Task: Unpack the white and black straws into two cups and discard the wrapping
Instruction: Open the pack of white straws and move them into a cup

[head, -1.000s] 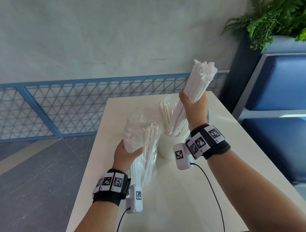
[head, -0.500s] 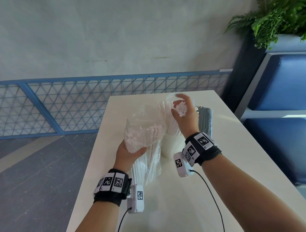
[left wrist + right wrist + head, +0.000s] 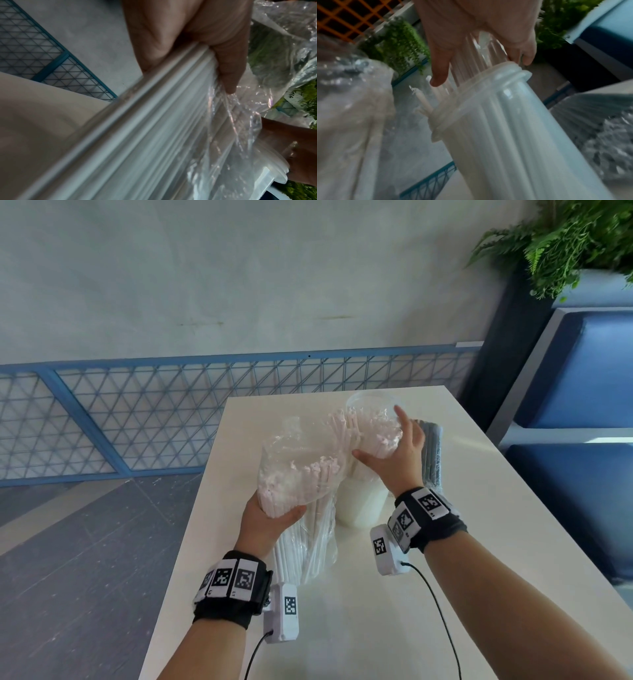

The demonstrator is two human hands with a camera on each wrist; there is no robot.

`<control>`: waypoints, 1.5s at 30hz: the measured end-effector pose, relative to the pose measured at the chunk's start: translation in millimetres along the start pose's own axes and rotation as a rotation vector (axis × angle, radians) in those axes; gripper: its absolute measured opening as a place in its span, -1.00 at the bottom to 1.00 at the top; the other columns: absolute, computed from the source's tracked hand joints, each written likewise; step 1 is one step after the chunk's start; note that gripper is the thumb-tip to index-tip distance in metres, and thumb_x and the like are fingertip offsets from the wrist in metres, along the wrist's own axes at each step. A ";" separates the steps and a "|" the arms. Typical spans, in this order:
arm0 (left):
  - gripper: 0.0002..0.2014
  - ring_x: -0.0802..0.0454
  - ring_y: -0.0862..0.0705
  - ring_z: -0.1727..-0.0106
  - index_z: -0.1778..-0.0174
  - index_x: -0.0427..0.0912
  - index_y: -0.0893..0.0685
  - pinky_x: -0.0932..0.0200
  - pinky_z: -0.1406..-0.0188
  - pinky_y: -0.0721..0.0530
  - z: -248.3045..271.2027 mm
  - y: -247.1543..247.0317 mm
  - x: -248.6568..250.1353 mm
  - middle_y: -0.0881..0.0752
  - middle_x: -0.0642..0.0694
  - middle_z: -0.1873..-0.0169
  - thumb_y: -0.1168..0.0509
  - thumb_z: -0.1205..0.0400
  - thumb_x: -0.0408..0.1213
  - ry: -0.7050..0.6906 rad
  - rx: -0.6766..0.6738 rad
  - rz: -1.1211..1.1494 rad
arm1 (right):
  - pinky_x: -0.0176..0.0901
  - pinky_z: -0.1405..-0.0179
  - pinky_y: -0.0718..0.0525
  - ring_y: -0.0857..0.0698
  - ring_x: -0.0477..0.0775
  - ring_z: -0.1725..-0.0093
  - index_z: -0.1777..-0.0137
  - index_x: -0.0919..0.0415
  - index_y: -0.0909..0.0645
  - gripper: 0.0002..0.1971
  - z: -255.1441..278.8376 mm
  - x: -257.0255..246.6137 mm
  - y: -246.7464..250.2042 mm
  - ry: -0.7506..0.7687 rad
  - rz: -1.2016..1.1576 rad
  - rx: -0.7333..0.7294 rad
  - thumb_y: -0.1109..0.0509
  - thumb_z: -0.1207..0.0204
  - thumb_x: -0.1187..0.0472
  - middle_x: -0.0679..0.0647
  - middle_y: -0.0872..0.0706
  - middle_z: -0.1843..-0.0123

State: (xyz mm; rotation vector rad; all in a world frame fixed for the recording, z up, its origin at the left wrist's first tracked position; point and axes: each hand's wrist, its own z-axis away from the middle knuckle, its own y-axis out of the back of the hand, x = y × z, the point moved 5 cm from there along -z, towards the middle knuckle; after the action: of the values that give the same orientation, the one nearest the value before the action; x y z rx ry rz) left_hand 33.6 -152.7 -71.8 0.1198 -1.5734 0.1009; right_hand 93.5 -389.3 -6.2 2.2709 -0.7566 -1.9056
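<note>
My left hand [image 3: 274, 517] grips a clear plastic bag of white straws [image 3: 301, 474], held upright on the table; the left wrist view shows the left hand [image 3: 188, 47] with its thumb and fingers curled round the bag [image 3: 171, 135]. A white cup [image 3: 359, 505] beside it holds a bunch of white straws [image 3: 373, 433]. My right hand [image 3: 394, 457] rests against their tops with fingers loose and spread. In the right wrist view the right hand [image 3: 481, 65] straddles the straws above the cup [image 3: 505, 135]. A wrapped pack of black straws [image 3: 432, 453] stands behind my right hand.
A clear empty cup [image 3: 370, 402] stands behind the white one. The white table [image 3: 479, 508] drops to grey floor on the left. A blue mesh fence [image 3: 137, 419] runs behind, with a blue bench [image 3: 582, 474] and a plant [image 3: 565, 241] at right.
My right hand has brought a raised bundle of white straws down into the white cup and loosened its hold. The left hand still holds the bag.
</note>
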 end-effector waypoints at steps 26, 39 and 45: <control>-0.54 0.35 -0.74 0.11 -0.06 -0.09 -0.64 0.48 0.18 -0.65 5.9 -5.1 -1.0 -0.76 0.02 0.06 -0.57 -0.29 -0.47 0.030 -0.084 -0.042 | -0.52 -0.15 -0.52 -0.65 -0.18 -0.11 -0.26 0.15 -0.58 -0.67 66.9 -48.6 -27.7 0.545 0.122 -0.282 -0.41 -0.49 0.15 0.01 -0.70 -0.16; -0.60 0.14 -0.77 0.14 0.15 -0.02 -0.68 0.24 0.12 -0.69 9.5 -1.8 -2.3 -0.78 0.03 0.20 -0.60 -0.23 -0.51 0.030 -0.088 -0.121 | -0.20 -0.36 -0.52 -0.62 -0.04 -0.27 -0.40 0.01 -0.49 -0.37 63.1 -22.3 -49.5 0.174 0.075 -0.743 -0.59 -0.31 0.10 -0.05 -0.68 -0.26; -0.68 0.31 -0.77 0.24 0.19 -0.05 -0.71 0.43 0.25 -0.68 9.4 7.5 2.6 -0.79 0.13 0.33 -0.59 -0.25 -0.45 -0.018 -0.031 -0.110 | -0.69 0.06 -0.45 -0.63 -0.20 0.04 -0.20 0.04 -0.64 -0.59 49.7 -42.0 -29.2 0.399 0.233 -0.538 -0.50 -0.38 -0.04 -0.13 -0.72 -0.01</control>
State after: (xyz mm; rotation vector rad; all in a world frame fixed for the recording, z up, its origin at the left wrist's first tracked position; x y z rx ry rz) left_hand 23.2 -146.6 -69.2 0.1837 -1.5821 -0.0108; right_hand 51.5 -334.0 9.9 2.0124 -0.3731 -1.2908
